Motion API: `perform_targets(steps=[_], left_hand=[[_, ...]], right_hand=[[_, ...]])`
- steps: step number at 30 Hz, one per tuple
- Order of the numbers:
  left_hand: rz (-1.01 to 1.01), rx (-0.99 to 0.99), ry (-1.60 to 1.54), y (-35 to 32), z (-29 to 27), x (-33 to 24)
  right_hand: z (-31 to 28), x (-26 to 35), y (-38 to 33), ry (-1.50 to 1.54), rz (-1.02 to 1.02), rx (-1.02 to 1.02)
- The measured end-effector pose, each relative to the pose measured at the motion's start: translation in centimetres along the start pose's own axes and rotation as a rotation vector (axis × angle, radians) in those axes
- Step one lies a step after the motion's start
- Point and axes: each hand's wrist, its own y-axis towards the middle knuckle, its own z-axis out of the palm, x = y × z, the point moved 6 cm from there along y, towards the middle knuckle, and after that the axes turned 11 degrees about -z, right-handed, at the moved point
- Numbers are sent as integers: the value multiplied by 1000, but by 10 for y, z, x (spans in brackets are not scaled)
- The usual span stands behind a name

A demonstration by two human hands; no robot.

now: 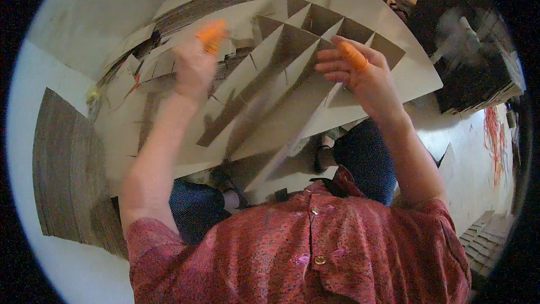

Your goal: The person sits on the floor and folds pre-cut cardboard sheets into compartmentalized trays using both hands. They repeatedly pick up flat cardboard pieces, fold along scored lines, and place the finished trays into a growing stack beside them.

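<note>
While raised before the chest, left hand [194, 67] blurred, orange finger cot [212, 35] uppermost; finger spread cannot be told. Right hand [360, 73] spread wide, fingers extended leftward, orange cot on one finger, fingertips [323, 67] touching cardboard divider grid [281, 79]. Grid between both hands, long axis running from lower left up to upper right, cells open, contents none visible. Flat cardboard sheets [67, 163] stacked left of left fingers
</note>
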Motion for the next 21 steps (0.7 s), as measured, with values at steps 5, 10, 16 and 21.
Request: perform_targets(steps=[5,10,16,21], left_hand=[[513,294,-158,-61,28,-107],[-203,-38,-243,-2,12,-19],[-574,225,-498,22,28,69],[-493,151,-308,22,22,70]], right_hand=[[-14,1,2,-13,-90,-102],[-44,44,-32,-364,-228,-213],[-36,31,-59,-794,-303,-25],[-40,23,-70,-968,-363,-4]])
